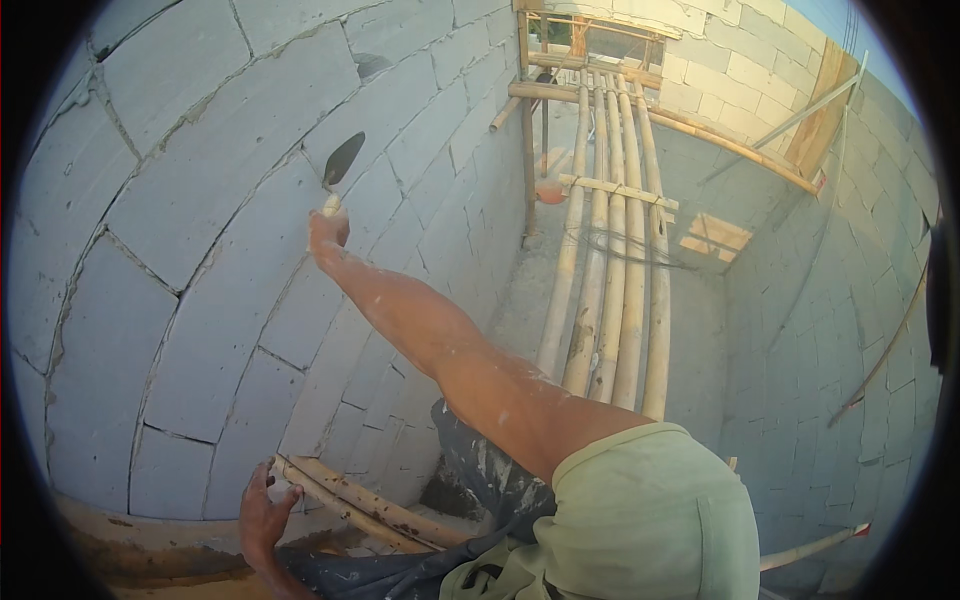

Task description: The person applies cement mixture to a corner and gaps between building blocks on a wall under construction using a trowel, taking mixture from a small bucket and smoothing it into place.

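My right arm stretches up and forward across the view to the block wall [230, 200] on the left. In that hand [328, 230] is a pointing trowel [345, 160], gripped by its pale handle, its leaf-shaped metal blade tilted upward close to the wall face. Down at the lower left, my left hand [266, 515] has its fingers curled beside the ends of some bamboo poles [360, 500]. Something small and whitish shows between its thumb and fingers, too unclear to name. Thin mortar lines run between the large grey blocks, and a grey smear [371, 65] marks the wall higher up.
A walkway of several long bamboo poles [610, 290], tied by a crosspiece [620, 190], runs away ahead above the floor. Wire [640, 250] lies loosely over it. Another block wall [830, 330] stands at the right, and a bamboo frame [590, 90] crosses the far end.
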`<move>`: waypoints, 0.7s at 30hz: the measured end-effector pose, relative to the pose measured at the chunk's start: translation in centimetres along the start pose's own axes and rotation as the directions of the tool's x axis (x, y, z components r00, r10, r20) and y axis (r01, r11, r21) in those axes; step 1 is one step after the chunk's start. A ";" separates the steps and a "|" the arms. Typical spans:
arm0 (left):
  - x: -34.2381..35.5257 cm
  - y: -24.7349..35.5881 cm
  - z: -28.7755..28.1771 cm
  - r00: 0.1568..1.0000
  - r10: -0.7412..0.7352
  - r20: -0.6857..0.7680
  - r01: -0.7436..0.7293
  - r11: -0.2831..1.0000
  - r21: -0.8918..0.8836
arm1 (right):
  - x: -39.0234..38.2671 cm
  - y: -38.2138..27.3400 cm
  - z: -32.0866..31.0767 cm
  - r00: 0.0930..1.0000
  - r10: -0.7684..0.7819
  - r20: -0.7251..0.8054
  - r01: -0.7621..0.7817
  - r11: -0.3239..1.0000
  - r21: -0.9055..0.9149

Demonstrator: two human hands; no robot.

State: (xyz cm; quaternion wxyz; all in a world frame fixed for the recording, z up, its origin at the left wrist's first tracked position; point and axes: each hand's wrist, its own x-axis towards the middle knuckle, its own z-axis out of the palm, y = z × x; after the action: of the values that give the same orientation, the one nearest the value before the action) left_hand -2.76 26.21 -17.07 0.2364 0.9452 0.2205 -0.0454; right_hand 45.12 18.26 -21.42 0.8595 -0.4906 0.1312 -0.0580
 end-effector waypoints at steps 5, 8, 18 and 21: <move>1.1 -1.0 -2.4 0.968 0.064 -0.244 -0.050 0.997 0.064 | 3.7 4.2 -6.9 0.992 0.119 -0.051 -0.127 0.826 -0.549; 2.4 -1.5 -5.2 0.877 0.066 -0.477 -0.022 0.995 0.097 | 4.9 5.3 -9.7 0.990 0.101 -0.103 -0.142 0.802 -0.581; 11.9 -6.5 -21.0 0.060 0.324 -0.944 0.306 0.894 0.326 | 5.2 3.7 -15.4 0.795 0.560 0.231 0.292 -0.020 -0.956; 13.7 -7.1 -22.0 0.018 0.240 -0.971 0.385 0.894 0.228 | 4.6 4.7 -15.5 0.816 0.536 0.217 0.295 -0.064 -0.953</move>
State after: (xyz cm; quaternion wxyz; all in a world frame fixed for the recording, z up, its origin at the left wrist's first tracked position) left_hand 6.03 47.46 -3.27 -0.2076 0.7131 0.3550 0.5678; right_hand 45.02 6.73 -33.76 0.2222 -0.9299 -0.0761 0.2831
